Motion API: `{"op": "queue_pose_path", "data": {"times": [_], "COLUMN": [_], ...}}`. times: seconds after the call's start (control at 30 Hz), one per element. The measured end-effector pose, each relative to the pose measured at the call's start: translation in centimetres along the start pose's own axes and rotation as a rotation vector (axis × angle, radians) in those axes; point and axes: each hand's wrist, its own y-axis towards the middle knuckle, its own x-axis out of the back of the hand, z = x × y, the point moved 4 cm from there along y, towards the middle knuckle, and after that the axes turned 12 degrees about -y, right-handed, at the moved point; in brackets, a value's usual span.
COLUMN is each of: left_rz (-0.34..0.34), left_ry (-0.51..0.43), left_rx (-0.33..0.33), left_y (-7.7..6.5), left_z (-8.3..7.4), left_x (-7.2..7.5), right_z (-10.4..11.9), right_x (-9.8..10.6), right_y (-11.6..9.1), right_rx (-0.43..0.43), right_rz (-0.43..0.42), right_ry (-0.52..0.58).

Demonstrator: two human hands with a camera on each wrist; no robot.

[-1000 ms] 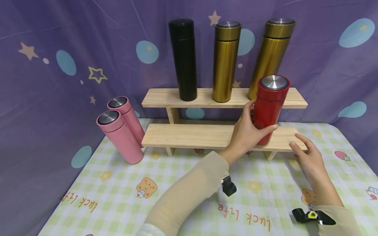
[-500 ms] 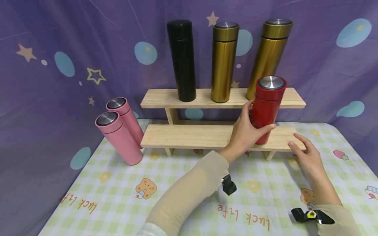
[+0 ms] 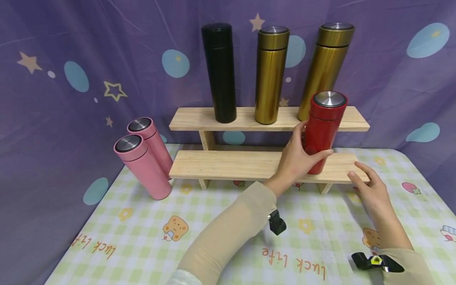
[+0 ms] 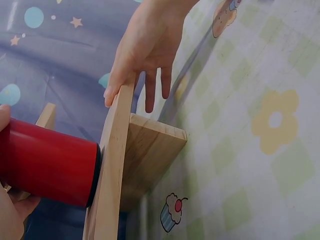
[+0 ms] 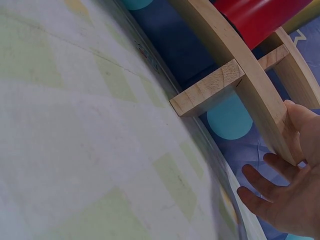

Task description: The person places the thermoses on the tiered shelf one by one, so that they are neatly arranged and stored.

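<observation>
A red thermos bottle (image 3: 325, 134) with a steel-topped lid stands on the lower board of a two-tier wooden shelf (image 3: 228, 164). My left hand (image 3: 297, 156) grips its body from the left, thumb across the front and fingers behind. In the left wrist view the bottle's dark base (image 4: 94, 175) is against the board. My right hand (image 3: 374, 190) pinches the right end of the lower board. Its thumb lies on top there, with several fingers spread loosely below the board, as the right wrist view shows.
A black bottle (image 3: 221, 75) and two gold bottles (image 3: 272, 79) stand on the upper board (image 3: 192, 118); the red one partly hides the rightmost. Two pink bottles (image 3: 146, 170) stand left of the shelf on the checked tablecloth (image 3: 142, 245). A purple curtain (image 3: 124, 39) hangs behind.
Both hands keep their places at the red thermos bottle and the shelf. Only a slight shift of the whole head view shows.
</observation>
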Motion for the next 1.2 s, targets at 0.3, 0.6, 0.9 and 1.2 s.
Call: {"op": "queue_pose_path", "data": {"times": [0.3, 0.6, 0.9, 1.2], "left_rz": [0.024, 0.036, 0.08, 0.083], "left_ry": [0.001, 0.004, 0.012, 0.072], "left_rx": [0.022, 0.017, 0.034, 0.078], "left_y": [-0.1, 0.0, 0.0, -0.7], "left_z": [-0.2, -0.1, 0.0, -0.1], "left_x": [-0.6, -1.2, -0.7, -0.2], "right_z": [-0.2, -0.3, -0.2, -0.1], "right_x": [0.0, 0.1, 0.1, 0.0], "right_y": [0.0, 0.0, 0.1, 0.0], "right_rx": [0.001, 0.009, 0.014, 0.023], "right_rz": [0.017, 0.007, -0.003, -0.014], "right_ry": [0.02, 0.006, 0.001, -0.011]}}
